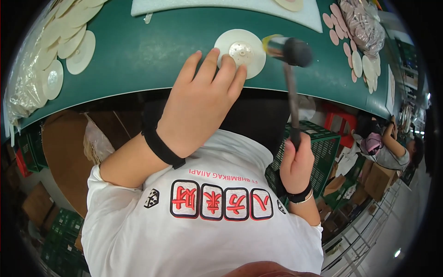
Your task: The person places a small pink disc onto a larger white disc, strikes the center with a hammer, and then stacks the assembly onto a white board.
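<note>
A round cream-coloured disc [257, 46] lies flat near the front edge of the green table, with a smaller shiny round plate [242, 52] at its centre. Stretched out and spread, the fingers of my left hand [199, 104] rest on the disc's near left part, two of them close to the shiny plate. My right hand [296, 162] is wrapped round the dark handle of a mallet [292, 92]. Its black, slightly blurred head is to the right of the disc, and the head's other end looks pale and yellow.
Many cream discs [82, 55] are heaped at the table's left, beside clear plastic. A white foam sheet [226, 8] spans the far side. Pink and white discs [356, 63] lie at right, near a plastic bag [364, 27]. Green crates [318, 147] and a seated person [390, 147] are beyond.
</note>
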Demonstrator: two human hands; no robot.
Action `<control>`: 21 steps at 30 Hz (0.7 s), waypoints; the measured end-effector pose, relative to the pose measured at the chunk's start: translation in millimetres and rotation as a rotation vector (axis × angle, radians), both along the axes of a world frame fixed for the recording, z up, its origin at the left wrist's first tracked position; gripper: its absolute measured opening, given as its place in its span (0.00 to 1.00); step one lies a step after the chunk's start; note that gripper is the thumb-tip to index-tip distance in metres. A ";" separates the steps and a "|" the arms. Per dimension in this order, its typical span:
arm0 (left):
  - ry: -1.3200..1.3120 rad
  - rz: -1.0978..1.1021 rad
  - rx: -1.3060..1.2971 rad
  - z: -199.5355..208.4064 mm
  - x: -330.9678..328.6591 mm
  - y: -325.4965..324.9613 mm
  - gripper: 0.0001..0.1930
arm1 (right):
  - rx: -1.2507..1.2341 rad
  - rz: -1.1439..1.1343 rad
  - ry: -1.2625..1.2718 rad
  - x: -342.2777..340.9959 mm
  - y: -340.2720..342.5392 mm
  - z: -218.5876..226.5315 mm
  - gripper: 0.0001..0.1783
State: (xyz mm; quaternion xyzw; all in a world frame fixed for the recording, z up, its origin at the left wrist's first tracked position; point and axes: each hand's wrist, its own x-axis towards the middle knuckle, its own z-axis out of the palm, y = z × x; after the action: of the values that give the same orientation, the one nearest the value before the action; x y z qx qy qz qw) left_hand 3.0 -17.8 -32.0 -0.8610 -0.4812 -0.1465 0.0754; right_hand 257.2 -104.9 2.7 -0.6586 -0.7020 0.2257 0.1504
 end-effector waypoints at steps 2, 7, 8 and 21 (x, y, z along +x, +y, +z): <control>-0.013 0.003 0.013 -1.6 1.1 -0.7 0.21 | -0.007 -0.008 -0.042 -1.7 0.0 0.2 0.10; 0.057 0.018 0.054 -5.4 1.3 -2.2 0.21 | -0.012 -0.001 -0.029 -3.9 6.6 1.8 0.10; 0.064 0.017 0.059 -5.0 1.3 -1.2 0.21 | -0.055 -0.002 -0.076 -3.6 6.7 -0.5 0.10; 0.065 0.010 0.049 -6.9 -2.0 -3.4 0.19 | 0.063 0.000 0.022 -12.2 22.0 10.6 0.11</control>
State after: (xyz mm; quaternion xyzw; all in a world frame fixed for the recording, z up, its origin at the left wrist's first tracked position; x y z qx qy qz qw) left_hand 1.0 -21.2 -38.9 -0.8609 -0.4789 -0.1297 0.1128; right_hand 245.0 -82.9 13.3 -0.6510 -0.7071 0.2107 0.1785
